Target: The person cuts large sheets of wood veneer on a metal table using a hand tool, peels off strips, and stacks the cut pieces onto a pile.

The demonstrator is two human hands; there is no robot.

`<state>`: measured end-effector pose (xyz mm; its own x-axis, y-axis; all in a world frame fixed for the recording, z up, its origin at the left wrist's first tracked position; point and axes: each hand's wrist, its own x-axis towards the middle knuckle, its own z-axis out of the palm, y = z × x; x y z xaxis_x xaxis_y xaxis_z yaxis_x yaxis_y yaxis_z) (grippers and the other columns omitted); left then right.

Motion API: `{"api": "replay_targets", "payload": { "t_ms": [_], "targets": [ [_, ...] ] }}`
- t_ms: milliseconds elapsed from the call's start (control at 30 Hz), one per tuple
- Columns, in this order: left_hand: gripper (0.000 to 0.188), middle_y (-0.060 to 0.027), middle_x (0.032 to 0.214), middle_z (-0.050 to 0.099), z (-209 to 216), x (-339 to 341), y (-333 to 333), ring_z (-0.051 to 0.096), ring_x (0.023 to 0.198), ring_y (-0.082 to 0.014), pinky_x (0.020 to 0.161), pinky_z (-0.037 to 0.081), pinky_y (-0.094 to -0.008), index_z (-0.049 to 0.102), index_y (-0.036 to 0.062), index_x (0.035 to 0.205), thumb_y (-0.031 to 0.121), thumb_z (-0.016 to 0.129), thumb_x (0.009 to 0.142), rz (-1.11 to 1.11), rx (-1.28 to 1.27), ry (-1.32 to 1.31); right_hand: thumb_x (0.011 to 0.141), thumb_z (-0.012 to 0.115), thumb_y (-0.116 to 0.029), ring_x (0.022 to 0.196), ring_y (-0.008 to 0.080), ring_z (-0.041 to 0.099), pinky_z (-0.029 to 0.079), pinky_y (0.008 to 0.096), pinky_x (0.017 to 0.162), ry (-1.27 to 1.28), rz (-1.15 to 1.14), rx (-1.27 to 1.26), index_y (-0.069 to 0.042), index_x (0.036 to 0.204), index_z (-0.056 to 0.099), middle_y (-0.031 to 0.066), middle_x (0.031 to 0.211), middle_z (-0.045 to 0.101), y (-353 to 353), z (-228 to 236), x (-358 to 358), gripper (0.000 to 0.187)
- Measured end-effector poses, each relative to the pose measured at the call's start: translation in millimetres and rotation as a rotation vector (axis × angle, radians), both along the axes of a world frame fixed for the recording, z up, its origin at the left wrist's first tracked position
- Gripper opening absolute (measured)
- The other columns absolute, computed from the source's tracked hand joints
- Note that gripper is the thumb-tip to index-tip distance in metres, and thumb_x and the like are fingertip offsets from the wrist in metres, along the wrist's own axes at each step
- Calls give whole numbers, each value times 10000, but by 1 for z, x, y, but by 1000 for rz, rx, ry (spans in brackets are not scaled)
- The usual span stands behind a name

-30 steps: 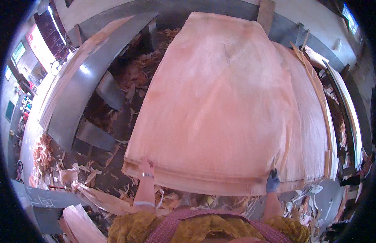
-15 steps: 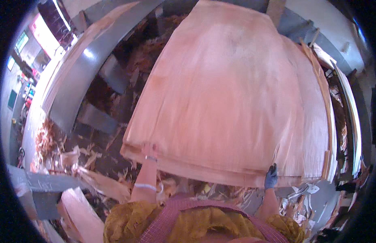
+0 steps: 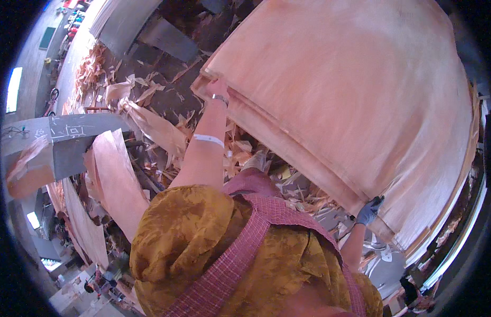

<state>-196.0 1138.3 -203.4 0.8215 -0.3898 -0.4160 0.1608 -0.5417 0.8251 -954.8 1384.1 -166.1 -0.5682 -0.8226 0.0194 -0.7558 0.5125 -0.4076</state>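
A broad stack of thin pinkish wood veneer sheets [image 3: 351,100] fills the upper right, its layered near edge slanting down to the right. My left hand [image 3: 218,89], bare with a band at the wrist, is closed on that edge at the stack's near left corner. In a blue-grey glove, my right hand [image 3: 369,210] grips the same edge farther right, beside a crease in the top sheet. The fingers of both hands are partly hidden by the sheets. How many sheets they hold, I cannot tell.
Torn veneer scraps [image 3: 150,116] litter the floor to the left and under the stack's edge. A grey beam with chalk marks [image 3: 71,134] stands at the left, with a curved veneer piece [image 3: 116,174] beside it. Grey metal panels [image 3: 168,39] lie at the upper left.
My view has swung left and down, so the stack now appears turned and farther to the upper right. Both hands stay at its near edge.
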Motion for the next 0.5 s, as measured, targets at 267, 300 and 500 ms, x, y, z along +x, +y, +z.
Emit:
{"api": "replay_targets", "payload": {
  "t_ms": [267, 300, 500],
  "targets": [
    [638, -175, 1199, 644, -22, 45, -8, 623, 1092, -264, 893, 518, -338, 576, -61, 1237, 430, 640, 834, -85, 349, -42, 1042, 420, -213, 1314, 274, 482, 358, 320, 1112, -31, 6, 33, 36, 1442, 379, 194, 1464, 448, -15, 3, 25, 474],
    [507, -131, 1108, 653, -19, 34, -17, 629, 1006, -230, 828, 518, -329, 608, -28, 1181, 359, 635, 854, -97, 440, -110, 1038, 429, -204, 1316, 274, 479, 357, 321, 1113, -5, -20, 72, 37, 1441, 380, 194, 1463, 448, -9, 3, 24, 472],
    [672, -183, 1195, 654, -19, 29, -33, 642, 1080, -249, 903, 520, -329, 563, -34, 1288, 378, 719, 781, -127, 295, -247, 1023, 445, -175, 1333, 273, 460, 353, 322, 1116, -7, 49, 41, 42, 1438, 383, 185, 1474, 439, 21, -28, 4, 473]
  ]
}}
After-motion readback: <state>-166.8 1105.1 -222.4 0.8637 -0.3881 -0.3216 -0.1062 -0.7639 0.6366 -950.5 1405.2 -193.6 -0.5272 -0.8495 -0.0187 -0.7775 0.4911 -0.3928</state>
